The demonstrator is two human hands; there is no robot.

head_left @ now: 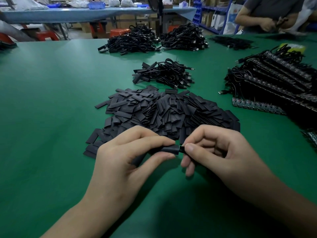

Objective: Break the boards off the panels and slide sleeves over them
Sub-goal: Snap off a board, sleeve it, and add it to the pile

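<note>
— Where is the sleeve (pixel 164 150)?
— In my left hand (pixel 123 162); that grip is clamped round the black sleeve.
— And the board (pixel 182 149)?
— Its end shows at the sleeve's right mouth, pinched in the grip of my right hand (pixel 217 152), above the green surface (pixel 51 100), just before the sleeve pile (pixel 163 110).

**A:** Classify the location.

**B:** Electronics assembly workshop, bench-work type.

**A:** State the evidence.

**B:** Item 1: a wide green work table (pixel 51 100) carries bulk stock, namely a heap of black sleeves (pixel 163 109), piles of bundled black cables (pixel 133 40) and stacked circuit panels (pixel 274 83). Item 2: a long blue table (pixel 68 14) behind holds blue bins (pixel 96 5) and filled plastic bags (pixel 114 1). Item 3: blue shelving (pixel 214 14) and cardboard boxes (pixel 123 19) stand at the rear. Item 4: a second person (pixel 267 14) stands at the far right corner (hands occupied with dark parts).
</note>
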